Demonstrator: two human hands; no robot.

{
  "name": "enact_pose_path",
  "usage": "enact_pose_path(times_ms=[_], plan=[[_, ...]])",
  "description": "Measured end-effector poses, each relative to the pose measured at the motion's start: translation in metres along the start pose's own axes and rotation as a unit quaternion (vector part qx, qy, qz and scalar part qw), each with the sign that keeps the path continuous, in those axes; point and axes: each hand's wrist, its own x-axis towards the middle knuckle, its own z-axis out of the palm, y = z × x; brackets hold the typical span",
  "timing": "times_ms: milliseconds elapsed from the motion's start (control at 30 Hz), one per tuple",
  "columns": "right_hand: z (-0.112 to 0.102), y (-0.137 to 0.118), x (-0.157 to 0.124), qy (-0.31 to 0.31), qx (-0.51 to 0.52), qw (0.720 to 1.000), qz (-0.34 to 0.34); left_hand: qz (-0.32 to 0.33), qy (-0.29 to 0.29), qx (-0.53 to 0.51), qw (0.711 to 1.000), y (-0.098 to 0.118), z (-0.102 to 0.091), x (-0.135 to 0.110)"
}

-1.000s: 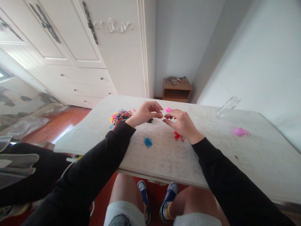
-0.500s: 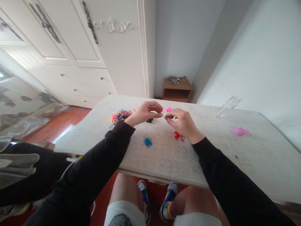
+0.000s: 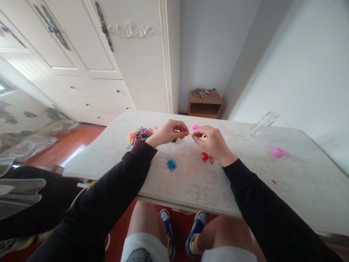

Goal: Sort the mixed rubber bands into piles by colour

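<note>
Over mottled white tabletop (image 3: 191, 187), beyond frizzy blue cluster (image 3: 171, 165), pinching yellow strand (image 3: 190, 134) with left hand (image 3: 171, 132) and right hand (image 3: 211, 141).

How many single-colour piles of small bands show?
4 visible: blue pile frontmost, red pile near right hand, pink pile beyond, black pile mostly hidden by left hand; yellow patch behind right hand may be fifth.

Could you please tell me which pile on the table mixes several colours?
The large heap left of the left hand; the smaller blue pile, red pile and pink pile each show one colour.
</note>
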Motion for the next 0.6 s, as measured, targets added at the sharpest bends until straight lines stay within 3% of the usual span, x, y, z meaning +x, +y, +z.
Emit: enact_pose_path(times_ms=[400, 600], plan=[[-0.001, -0.001, 0.001, 0.014, -0.003, 1.0, 0.008, -0.007, 0.034, -0.012, 0.999, -0.002, -0.004, 0.002], [-0.014, 0.005, 0.003, 0.079, -0.034, 0.994, 0.063, -0.017, 0.138, -0.055, 0.989, -0.006, -0.02, 0.004]])
